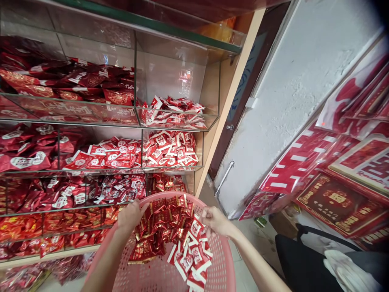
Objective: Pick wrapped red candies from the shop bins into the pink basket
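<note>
**Two hands over a pink basket of red candy packets, beside glass shelves**

Bottom centre of frame: a round pink plastic basket (219, 267) w/ perforated walls. Inside it, two heaps: dark red-and-gold packets (158, 231) toward the left and middle, red-and-white packets (194, 255) toward the right, spilling to the lower rim.

Left hand (131, 215), lower centre-left, rests on the basket's far-left rim, fingers curled down over it and touching the red-and-gold heap. Whether it grips the rim or a packet can't be told. Right hand (216, 221), lower centre-right, hovers over the red-and-white heap, fingers bent loosely, fingertips at the topmost packets; no firm grasp visible.

Left half of frame: glass shelving (176, 65) split into compartments, each piled w/ red wrapped sweets; the mid-right compartment holds similar red-and-white packets (170, 150).

Right side: a white wall, then stacked red-and-gold decorative boxes (340, 202). Bottom right corner: a black bag (300, 263) w/ white cloth (349, 271) on it.
</note>
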`<move>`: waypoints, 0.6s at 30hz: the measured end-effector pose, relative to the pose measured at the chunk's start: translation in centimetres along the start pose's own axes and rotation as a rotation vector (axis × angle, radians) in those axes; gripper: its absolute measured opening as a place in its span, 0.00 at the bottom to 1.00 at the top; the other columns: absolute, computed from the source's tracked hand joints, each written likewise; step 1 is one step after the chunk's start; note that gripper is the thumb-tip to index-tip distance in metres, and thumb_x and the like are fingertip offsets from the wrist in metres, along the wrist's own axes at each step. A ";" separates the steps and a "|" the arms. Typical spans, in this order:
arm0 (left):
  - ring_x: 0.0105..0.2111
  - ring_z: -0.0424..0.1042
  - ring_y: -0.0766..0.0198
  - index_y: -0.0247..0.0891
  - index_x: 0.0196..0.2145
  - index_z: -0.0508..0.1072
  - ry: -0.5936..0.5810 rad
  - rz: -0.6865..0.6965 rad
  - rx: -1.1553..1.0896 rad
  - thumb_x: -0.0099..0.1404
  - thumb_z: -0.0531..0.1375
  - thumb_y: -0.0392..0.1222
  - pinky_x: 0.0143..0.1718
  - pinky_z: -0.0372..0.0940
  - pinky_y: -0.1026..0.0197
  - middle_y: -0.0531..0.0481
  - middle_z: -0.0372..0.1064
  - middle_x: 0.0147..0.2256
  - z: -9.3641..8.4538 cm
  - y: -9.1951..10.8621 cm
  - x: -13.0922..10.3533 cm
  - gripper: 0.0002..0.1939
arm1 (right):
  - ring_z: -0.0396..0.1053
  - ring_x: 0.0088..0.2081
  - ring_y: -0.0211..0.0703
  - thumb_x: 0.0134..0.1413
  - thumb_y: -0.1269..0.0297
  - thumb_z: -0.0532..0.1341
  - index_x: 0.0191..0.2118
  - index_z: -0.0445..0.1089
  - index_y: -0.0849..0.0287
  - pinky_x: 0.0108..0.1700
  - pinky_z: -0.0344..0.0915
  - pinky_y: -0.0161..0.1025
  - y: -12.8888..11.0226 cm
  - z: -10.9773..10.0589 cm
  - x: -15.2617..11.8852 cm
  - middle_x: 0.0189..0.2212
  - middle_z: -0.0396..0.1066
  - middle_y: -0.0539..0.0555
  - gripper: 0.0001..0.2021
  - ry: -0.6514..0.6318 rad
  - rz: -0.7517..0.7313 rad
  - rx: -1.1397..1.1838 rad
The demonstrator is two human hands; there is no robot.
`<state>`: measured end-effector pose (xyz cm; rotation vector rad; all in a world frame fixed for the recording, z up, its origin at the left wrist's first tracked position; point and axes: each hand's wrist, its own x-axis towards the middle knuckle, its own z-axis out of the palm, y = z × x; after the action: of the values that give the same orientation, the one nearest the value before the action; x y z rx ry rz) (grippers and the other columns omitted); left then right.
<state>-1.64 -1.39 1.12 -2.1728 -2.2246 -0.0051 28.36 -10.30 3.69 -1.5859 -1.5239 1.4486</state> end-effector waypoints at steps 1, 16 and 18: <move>0.34 0.72 0.48 0.30 0.42 0.68 0.008 0.003 0.003 0.63 0.41 0.58 0.31 0.62 0.56 0.35 0.71 0.32 0.1 0.0 0.0 0.29 | 0.69 0.17 0.39 0.47 0.54 0.58 0.27 0.54 0.58 0.13 0.55 0.27 -0.3 -0.6 -0.5 0.11 0.59 0.41 0.14 -0.005 -0.020 -0.032; 0.36 0.72 0.48 0.29 0.43 0.67 -0.063 0.006 0.011 0.63 0.41 0.58 0.33 0.62 0.55 0.35 0.72 0.34 -0.5 0.1 0.1 0.29 | 0.64 0.14 0.33 0.46 0.68 0.57 0.28 0.61 0.59 0.15 0.54 0.26 -0.6 -3.3 -1.3 0.14 0.59 0.42 0.03 -0.401 0.110 -0.365; 0.36 0.72 0.47 0.30 0.43 0.66 -0.062 0.006 0.013 0.62 0.41 0.58 0.33 0.62 0.55 0.35 0.72 0.34 -0.5 0.1 0.1 0.29 | 0.64 0.14 0.34 0.45 0.73 0.54 0.27 0.62 0.59 0.16 0.54 0.27 -0.8 -2.9 -1.3 0.13 0.59 0.42 0.03 -0.382 0.124 -0.472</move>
<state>-1.56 -1.27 1.58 -2.2028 -2.2425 0.0777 30.91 -10.42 5.75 -1.7586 -2.1470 1.6116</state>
